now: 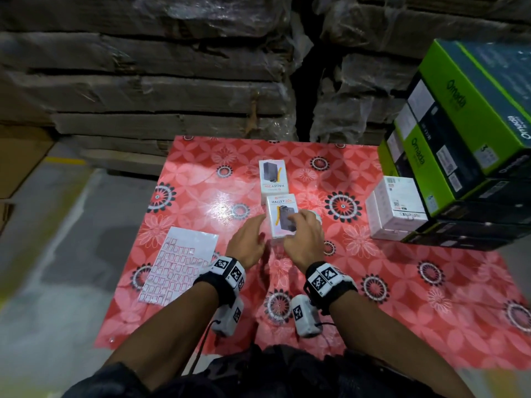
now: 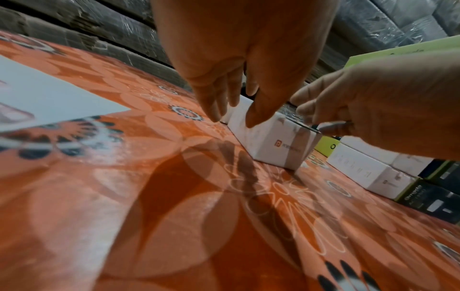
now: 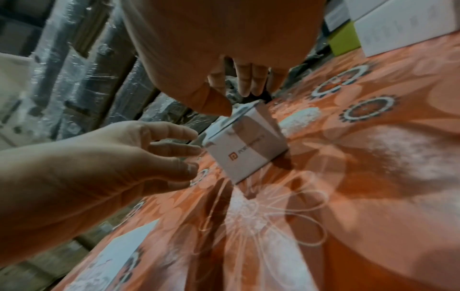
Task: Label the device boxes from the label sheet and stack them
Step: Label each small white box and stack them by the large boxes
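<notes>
Here's the small white cardboard device box (image 1: pixel 280 215) with "HALLEY 20k" in orange and black print and a grey power bank pictured beside a yellow strap, lying flat on the red flower-patterned tablecloth (image 1: pixel 402 282) near the middle of the table. An orange logo shows on its short side facing me. My right hand (image 1: pixel 304 237) is on top of it, thumb tip and fingertips pressing down on the printed face, fingers bent over the near right corner. I can't tell whether there is a label under them. My left hand (image 1: pixel 247 242) sits just left of the box, fingers loose and slightly curled, holding nothing; from the left wrist view the thumb looks close to the box's side, though I can't tell if it touches.

Just behind, nearly end to end, lies a second white HALLEY box (image 1: pixel 273 178), its print turned the other way. The white label sheet (image 1: pixel 178 268) with rows of red-edged stickers lies flat to my left, near the table edge. To the right stands a plain white carton (image 1: pixel 398 209), and past it a stack of green and black Omada boxes (image 1: pixel 459 133). Plastic-wrapped brown cartons (image 1: pixel 158 67) wall off the far side.
</notes>
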The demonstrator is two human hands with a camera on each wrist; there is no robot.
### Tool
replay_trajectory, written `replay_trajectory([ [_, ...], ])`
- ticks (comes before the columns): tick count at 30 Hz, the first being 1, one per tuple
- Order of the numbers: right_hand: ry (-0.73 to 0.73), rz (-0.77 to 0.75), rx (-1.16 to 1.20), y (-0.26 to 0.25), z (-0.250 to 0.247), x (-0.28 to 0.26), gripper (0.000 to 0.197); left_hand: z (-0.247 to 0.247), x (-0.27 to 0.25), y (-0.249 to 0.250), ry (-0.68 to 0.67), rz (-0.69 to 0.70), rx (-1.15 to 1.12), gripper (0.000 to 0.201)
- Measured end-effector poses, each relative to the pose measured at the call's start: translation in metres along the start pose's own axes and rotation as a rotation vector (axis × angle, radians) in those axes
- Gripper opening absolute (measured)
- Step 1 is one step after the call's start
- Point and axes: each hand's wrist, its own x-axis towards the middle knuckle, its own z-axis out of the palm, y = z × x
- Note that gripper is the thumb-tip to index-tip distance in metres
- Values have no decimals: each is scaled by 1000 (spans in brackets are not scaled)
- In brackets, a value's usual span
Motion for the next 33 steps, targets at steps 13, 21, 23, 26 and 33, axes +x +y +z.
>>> replay_trajectory([
  [13, -230, -294, 54, -90, 54, -8, 26, -77, -35, -70, 113, -298, 366, 40],
  [21, -501, -296, -191, -118, 99, 5, 26, -109, -54, -121, -49, -289, 584, 44],
  [23, -522, -313, -232, -124, 108, 7, 27, -111, -56, -128, -92, -254, 607, 48],
  [26, -542, -328, -269, -132, 119, 8, 27, -112, -56, -134, -128, -199, 605, 53],
  [33, -540, -359, -302, -148, 136, 4, 9, -115, -52, -141, -153, -90, 516, 34],
])
